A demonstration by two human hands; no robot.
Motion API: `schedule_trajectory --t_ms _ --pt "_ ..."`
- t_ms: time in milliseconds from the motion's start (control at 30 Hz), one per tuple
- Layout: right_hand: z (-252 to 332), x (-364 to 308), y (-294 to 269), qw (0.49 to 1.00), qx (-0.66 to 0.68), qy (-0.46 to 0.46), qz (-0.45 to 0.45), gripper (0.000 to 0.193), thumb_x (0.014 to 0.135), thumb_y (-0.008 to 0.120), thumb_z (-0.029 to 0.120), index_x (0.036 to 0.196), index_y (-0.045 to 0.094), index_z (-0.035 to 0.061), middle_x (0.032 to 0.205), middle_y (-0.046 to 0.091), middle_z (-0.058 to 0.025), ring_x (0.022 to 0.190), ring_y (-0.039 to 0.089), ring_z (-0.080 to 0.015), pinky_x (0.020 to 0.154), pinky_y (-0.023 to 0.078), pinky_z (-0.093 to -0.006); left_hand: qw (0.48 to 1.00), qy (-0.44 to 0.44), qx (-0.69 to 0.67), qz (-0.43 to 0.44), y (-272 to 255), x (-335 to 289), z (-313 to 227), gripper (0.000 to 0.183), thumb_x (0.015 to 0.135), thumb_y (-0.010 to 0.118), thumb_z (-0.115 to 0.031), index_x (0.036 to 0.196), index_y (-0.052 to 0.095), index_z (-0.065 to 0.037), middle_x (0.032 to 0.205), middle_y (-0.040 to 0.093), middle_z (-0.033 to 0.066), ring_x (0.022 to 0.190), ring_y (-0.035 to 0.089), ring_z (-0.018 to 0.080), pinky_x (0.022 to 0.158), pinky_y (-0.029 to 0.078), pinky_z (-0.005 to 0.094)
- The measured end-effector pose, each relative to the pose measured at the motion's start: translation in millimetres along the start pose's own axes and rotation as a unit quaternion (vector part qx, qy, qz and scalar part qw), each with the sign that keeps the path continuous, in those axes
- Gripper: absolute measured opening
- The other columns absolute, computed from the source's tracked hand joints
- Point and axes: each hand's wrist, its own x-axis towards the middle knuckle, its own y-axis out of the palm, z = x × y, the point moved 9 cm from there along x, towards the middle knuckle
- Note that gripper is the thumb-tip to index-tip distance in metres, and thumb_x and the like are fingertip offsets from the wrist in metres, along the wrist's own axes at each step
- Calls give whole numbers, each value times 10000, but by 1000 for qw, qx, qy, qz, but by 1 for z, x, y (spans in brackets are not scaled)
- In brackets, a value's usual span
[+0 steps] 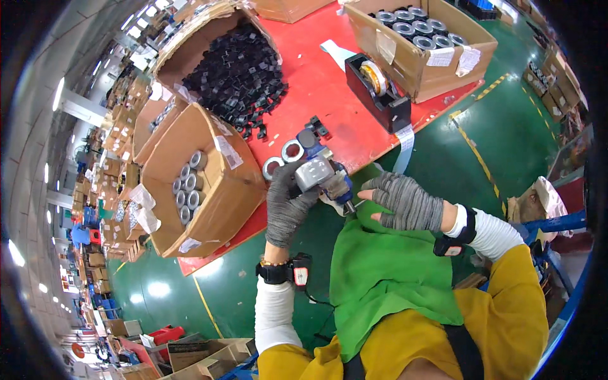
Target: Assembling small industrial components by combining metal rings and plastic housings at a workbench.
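My left hand point(288, 206), in a grey knit glove with bare fingertips, is closed around a silver cylindrical metal part point(315, 173). Against that part, at the table's edge, is a blue device point(339, 186) with a dark metal tip; I cannot tell its exact kind. My right hand point(405, 201), gloved alike, is just right of the tip with its fingers curled inward. Something thin seems to be at those fingertips, too small to name. Two silver rings point(292, 151) lie beyond my left hand, with black clip-like pieces point(316, 126) close by.
A heap of black plastic pieces point(234, 76) spills from a tipped carton onto the red table point(310, 69). Cartons of silver rings stand at left point(209, 215) and far right point(411, 69). A black tape dispenser point(380, 95) sits near the right edge, its strip hanging down.
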Motion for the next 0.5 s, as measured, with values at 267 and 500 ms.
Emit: schedule_trajectory --t_ms 267,500 --pt "-12 -2 16 999 -7 51 12 411 793 593 288 1103 523 27 924 576 -179 861 555 -352 764 438 -438 998 -59 -12 7 9 7 16 486 723 677 -11 1170 486 -18 1088 527 54 980 555 160 820 483 300" --pt "-28 -14 87 974 65 216 19 453 809 567 346 1033 468 -35 716 572 -187 648 576 -357 590 446 -435 991 -66 -98 -65 2 -14 26 507 762 651 -26 1228 452 -26 1130 513 52 969 560 156 808 481 290"
